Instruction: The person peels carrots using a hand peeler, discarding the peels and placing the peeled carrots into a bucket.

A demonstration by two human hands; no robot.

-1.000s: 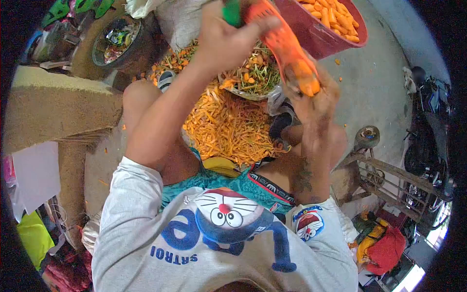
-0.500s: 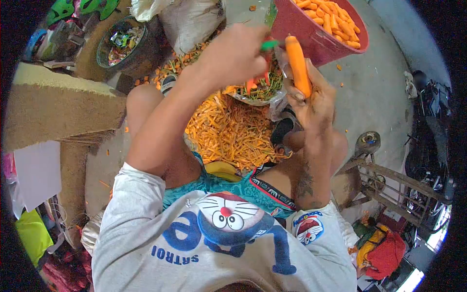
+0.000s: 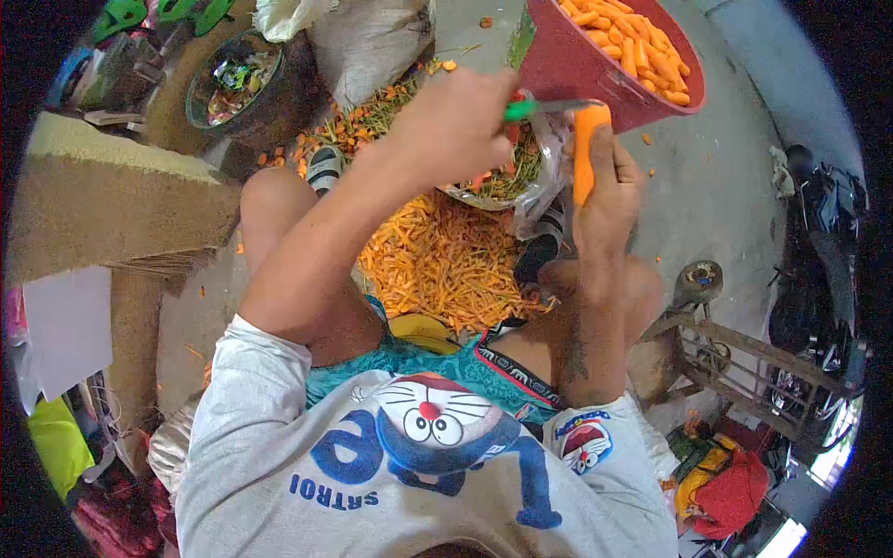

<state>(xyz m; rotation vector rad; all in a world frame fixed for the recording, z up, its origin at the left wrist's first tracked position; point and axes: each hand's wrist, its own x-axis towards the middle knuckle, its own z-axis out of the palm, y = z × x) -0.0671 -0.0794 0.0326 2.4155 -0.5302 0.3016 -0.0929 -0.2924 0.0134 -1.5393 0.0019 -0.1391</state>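
OK, L to R: dark bin [image 3: 299, 79] w/ litter & pale sack [image 3: 372, 46] sit off past the L knee, prob. kept clear of the elbows. L grip [image 3: 456, 121] is closed, fingers curled round the green handle [image 3: 521, 111] of a thin blade [image 3: 558, 106]; blade points R, approx. level, its far end at the carrot's upper end.

Below, btwn the legs, a heap of peelings [image 3: 437, 265] lies on the floor, prob. b/c scraps drop straight under the hands. Basin [image 3: 484, 202] w/ green & orange trimmings stands just beyond, clear plastic [image 3: 553, 167] at its R side; prob. there for easy reach.

The carrot [image 3: 584, 158] is upright in the R grip [image 3: 609, 191], which is shut round its lower part, thumb up along the side. Low hold prob. leaves the top exposed & fingertips off the blade. Red tub [image 3: 558, 65] of peeled carrots [image 3: 642, 51] sits just past that hand, tilted-looking, prob. w/in a short reach.
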